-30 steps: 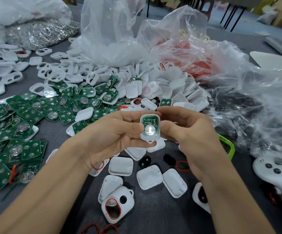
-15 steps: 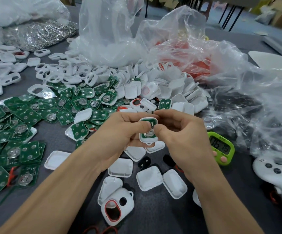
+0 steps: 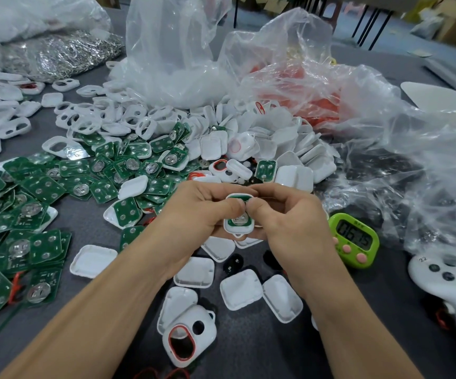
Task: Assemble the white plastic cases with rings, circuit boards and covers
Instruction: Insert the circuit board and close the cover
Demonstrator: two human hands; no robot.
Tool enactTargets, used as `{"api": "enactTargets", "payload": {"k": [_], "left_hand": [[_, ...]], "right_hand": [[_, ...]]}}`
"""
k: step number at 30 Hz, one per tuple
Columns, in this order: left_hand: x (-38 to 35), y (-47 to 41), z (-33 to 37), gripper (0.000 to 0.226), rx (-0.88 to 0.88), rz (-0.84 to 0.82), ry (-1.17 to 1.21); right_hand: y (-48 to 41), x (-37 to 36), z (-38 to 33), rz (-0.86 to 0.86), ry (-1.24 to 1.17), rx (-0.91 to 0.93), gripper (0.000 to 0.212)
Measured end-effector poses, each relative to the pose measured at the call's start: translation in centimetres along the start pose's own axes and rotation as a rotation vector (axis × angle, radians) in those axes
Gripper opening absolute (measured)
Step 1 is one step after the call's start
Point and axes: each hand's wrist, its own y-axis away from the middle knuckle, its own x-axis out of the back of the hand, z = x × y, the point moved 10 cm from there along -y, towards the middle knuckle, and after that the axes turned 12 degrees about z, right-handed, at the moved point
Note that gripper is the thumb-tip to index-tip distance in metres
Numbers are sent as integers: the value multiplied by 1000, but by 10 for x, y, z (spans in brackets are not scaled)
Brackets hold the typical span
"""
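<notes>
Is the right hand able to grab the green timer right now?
Probably yes, though not at once. The timer lies right beside the right hand with nothing between them, but that hand and the left hand are pinching the case, so it must let go first.

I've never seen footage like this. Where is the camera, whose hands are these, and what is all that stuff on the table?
There is no machine here. A person works with bare hands, and the single picture comes from a camera worn on the head, looking forward and down. The left hand and right hand together pinch one white case with a green circuit board seated in it, both thumbs on the board. On the grey table lie a heap of loose green boards, a pile of white case parts, a few covers near the wrists, a case with a red ring, clear plastic bags and a green timer.
</notes>
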Motion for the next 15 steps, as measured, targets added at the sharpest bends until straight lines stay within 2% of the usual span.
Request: {"api": "enactTargets", "payload": {"k": [7,10,15], "left_hand": [[-2,0,3,26,-51,-18,-37],[-4,0,5,26,-93,-45,-119],[-6,0,4,38,-33,-104,-101]], "right_hand": [[1,4,0,53,-2,0,15],[4,7,-6,104,13,43,25],[7,8,-2,165,10,19,21]]}}
